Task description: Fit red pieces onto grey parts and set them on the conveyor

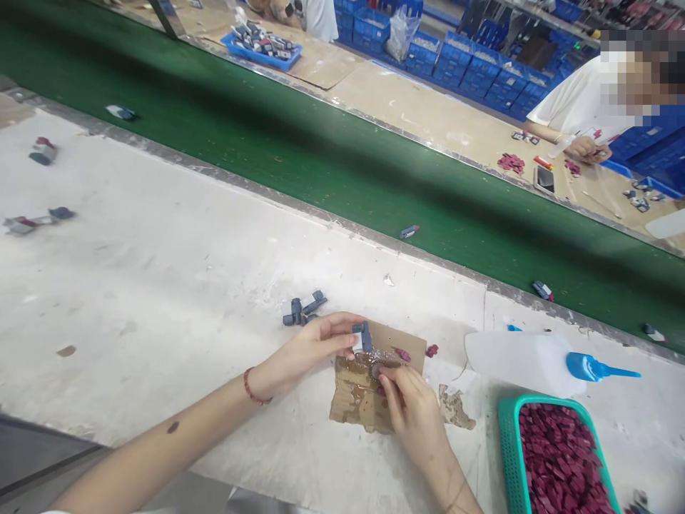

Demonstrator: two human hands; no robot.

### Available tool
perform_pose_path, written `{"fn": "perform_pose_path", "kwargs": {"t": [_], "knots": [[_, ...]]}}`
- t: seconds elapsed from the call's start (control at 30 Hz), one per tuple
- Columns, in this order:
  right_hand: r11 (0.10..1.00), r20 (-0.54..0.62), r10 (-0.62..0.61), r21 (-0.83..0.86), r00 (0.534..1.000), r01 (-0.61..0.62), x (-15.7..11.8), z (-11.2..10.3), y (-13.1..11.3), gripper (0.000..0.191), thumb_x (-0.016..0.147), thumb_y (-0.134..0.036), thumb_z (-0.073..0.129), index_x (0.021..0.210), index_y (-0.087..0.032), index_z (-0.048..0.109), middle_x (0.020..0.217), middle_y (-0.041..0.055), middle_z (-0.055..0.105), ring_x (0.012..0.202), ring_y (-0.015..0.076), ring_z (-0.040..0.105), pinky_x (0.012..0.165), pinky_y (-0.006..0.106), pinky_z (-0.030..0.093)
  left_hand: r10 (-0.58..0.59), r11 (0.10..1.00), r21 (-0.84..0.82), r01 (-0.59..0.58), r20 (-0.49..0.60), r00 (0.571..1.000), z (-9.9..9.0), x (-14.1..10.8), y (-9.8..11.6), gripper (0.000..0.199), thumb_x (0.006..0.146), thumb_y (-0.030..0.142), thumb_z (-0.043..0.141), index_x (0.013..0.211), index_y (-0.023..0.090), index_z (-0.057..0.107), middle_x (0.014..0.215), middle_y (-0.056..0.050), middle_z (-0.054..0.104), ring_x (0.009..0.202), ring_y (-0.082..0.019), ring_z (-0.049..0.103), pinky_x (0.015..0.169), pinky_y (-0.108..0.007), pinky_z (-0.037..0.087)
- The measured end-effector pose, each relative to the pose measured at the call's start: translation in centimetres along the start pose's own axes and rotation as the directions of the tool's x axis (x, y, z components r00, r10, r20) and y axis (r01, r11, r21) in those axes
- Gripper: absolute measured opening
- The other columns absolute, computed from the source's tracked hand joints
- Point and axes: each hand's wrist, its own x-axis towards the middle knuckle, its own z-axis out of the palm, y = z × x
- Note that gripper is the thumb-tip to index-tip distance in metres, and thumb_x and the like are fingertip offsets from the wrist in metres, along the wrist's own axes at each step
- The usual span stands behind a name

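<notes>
My left hand (332,338) is closed around a small dark blue-grey and white plastic piece (362,338), held upright over the cardboard. Just to its right, the thumb and fingers of my right hand (409,396) pinch together low over the cardboard; a small dark roundish item (376,370) shows at the fingertips, too small to name. Beneath both hands lies a piece of cardboard (353,410) with wet, glossy patches. Two small maroon pieces, one on the cardboard (403,355) and one beside it (432,350), lie past my right hand. Several blue-grey plastic pieces (296,312) rest beyond my left hand.
A green basket (506,428) of maroon pieces stands at right. Behind it lies a white squeeze bottle (519,360) with a blue nozzle. A green conveyor belt (321,178) carries several small pieces. Across it, a co-worker (578,93) handles parts near a blue tray (289,61).
</notes>
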Motion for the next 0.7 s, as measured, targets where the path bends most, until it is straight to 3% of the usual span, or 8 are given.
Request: {"fn": "perform_pose_path", "kwargs": {"t": [0.13, 0.2, 0.3, 0.4, 0.5, 0.7], "knots": [[0.996, 0.009, 0.041, 0.077, 0.999, -0.041, 0.2, -0.1, -0.4, 0.027, 0.1, -0.023, 0.041, 0.085, -0.02, 0.064, 0.073, 0.0056, 0.069, 0.069, 0.0203, 0.066, 0.061, 0.03, 0.052, -0.005, 0.995, -0.102, 0.009, 0.038, 0.999, 0.6, 0.0, -0.2, 0.049, 0.069, 0.029, 0.083, 0.114, 0.021, 0.064, 0.108, -0.004, 0.067, 0.077, -0.012, 0.062, 0.074, -0.025, 0.05], [0.974, 0.011, 0.125, 0.191, 0.992, -0.125, 0.3, -0.2, -0.3, 0.025, 0.098, -0.025, 0.045, 0.085, -0.021, 0.065, 0.077, 0.0058, 0.072, 0.07, 0.02, 0.068, 0.063, 0.03, 0.053, 0.006, 0.991, -0.136, 0.0, 0.047, 0.999, 0.7, 0.0, -0.3, 0.046, 0.067, 0.03, 0.084, 0.109, 0.021, 0.065, 0.105, -0.003, 0.067, 0.076, -0.011, 0.062, 0.07, -0.023, 0.051], [0.868, 0.006, 0.313, 0.404, 0.95, -0.289, 0.4, -0.3, 0.0, 0.021, 0.094, -0.034, 0.054, 0.086, -0.021, 0.069, 0.075, 0.0047, 0.073, 0.064, 0.0185, 0.067, 0.057, 0.027, 0.052, 0.008, 0.985, -0.171, 0.005, 0.075, 0.997, 0.7, 0.1, -0.7, 0.042, 0.065, 0.035, 0.087, 0.096, 0.018, 0.064, 0.085, -0.001, 0.067, 0.07, -0.012, 0.064, 0.062, -0.022, 0.05], [0.73, -0.026, 0.434, 0.595, 0.901, -0.335, 0.3, -0.4, 0.1, 0.022, 0.088, -0.042, 0.063, 0.087, -0.021, 0.07, 0.068, 0.0025, 0.071, 0.055, 0.0159, 0.063, 0.049, 0.024, 0.05, -0.007, 0.983, -0.179, 0.026, 0.104, 0.995, 0.7, 0.3, -1.3, 0.044, 0.062, 0.04, 0.088, 0.087, 0.016, 0.06, 0.071, 0.001, 0.066, 0.06, -0.012, 0.064, 0.053, -0.021, 0.047], [0.665, -0.048, 0.446, 0.686, 0.894, -0.295, 0.4, -0.4, -0.3, 0.021, 0.086, -0.042, 0.067, 0.083, -0.021, 0.068, 0.068, 0.0021, 0.07, 0.057, 0.0145, 0.063, 0.051, 0.024, 0.05, -0.012, 0.984, -0.174, 0.028, 0.093, 0.996, 0.9, 0.4, -1.8, 0.049, 0.059, 0.045, 0.089, 0.082, 0.015, 0.058, 0.066, 0.002, 0.066, 0.057, -0.012, 0.065, 0.05, -0.019, 0.046], [0.69, -0.1, 0.335, 0.703, 0.937, -0.172, 1.2, -0.2, -1.4, 0.019, 0.089, -0.037, 0.064, 0.079, -0.021, 0.067, 0.07, 0.0021, 0.07, 0.061, 0.0145, 0.065, 0.055, 0.024, 0.052, -0.033, 0.986, -0.164, 0.043, 0.061, 0.998, 1.2, 0.5, -2.2, 0.055, 0.052, 0.049, 0.09, 0.077, 0.015, 0.056, 0.064, 0.002, 0.068, 0.055, -0.012, 0.066, 0.051, -0.02, 0.047]]}}
